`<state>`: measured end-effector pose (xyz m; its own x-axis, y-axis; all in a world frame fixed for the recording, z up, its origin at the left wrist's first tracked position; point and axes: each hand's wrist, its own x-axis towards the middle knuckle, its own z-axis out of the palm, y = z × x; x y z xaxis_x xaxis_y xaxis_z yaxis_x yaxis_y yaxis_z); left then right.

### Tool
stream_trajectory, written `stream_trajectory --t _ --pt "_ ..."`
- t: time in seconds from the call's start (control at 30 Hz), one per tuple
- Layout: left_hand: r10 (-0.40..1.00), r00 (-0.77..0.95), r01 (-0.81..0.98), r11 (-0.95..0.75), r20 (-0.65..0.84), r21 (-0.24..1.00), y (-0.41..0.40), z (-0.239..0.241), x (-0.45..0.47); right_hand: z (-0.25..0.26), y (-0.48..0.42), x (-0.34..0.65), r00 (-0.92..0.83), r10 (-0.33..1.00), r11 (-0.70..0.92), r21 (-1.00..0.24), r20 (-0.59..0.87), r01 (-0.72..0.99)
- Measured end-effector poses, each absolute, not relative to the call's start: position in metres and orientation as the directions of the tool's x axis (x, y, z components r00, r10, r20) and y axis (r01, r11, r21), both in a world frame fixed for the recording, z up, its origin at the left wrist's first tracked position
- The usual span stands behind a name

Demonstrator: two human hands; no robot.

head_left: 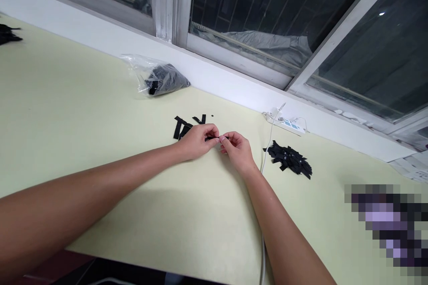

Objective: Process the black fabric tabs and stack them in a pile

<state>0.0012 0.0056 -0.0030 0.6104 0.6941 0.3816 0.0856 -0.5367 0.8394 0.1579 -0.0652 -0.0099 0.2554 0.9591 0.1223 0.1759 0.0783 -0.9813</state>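
Between the fingertips of both hands runs a short black strip [211, 138], held just above the table. My left hand [200, 140] pinches it from the left, thumb against the fingers. From the right, my right hand [236, 148] pinches the strip's other end, the thumbs almost touching. Most of the strip is hidden by the fingers. Just behind my left hand lie several loose black strips [177, 128], partly covered by it. To the right of my right hand is a pile of black strips [290, 159] with small shiny spots on it.
A clear plastic bag [167, 81] with black pieces inside stands by the wall. A white power strip [284, 121] sits at the back, its white cable [263, 249] running past my right arm. More black material [8, 34] lies far left. A pixelated patch covers the right side.
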Motion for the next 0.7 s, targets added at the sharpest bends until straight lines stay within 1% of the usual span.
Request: stream_trajectory --t 0.23,0.37,0.5,0.7 --pt "0.691 0.642 -0.002 -0.434 0.334 0.901 0.0102 -0.0107 0.0044 -0.0107 -0.0642 0.1618 0.251 0.961 0.083 -0.987 0.115 0.136" --pt "0.721 0.631 0.005 -0.375 0.288 0.927 0.0101 -0.01 0.0042 -0.01 -0.063 0.1653 0.289 0.952 0.06 -0.99 0.096 0.131" --pt "0.758 0.6 0.025 -0.339 0.257 0.941 0.0091 -0.007 0.0038 -0.0102 -0.0633 0.1671 0.291 0.951 0.069 -0.988 0.108 0.141" --pt "0.762 0.624 -0.026 -0.203 0.174 0.979 0.0071 -0.0058 0.0051 -0.0124 -0.0638 0.1618 0.276 0.955 0.066 -0.983 0.112 0.173"
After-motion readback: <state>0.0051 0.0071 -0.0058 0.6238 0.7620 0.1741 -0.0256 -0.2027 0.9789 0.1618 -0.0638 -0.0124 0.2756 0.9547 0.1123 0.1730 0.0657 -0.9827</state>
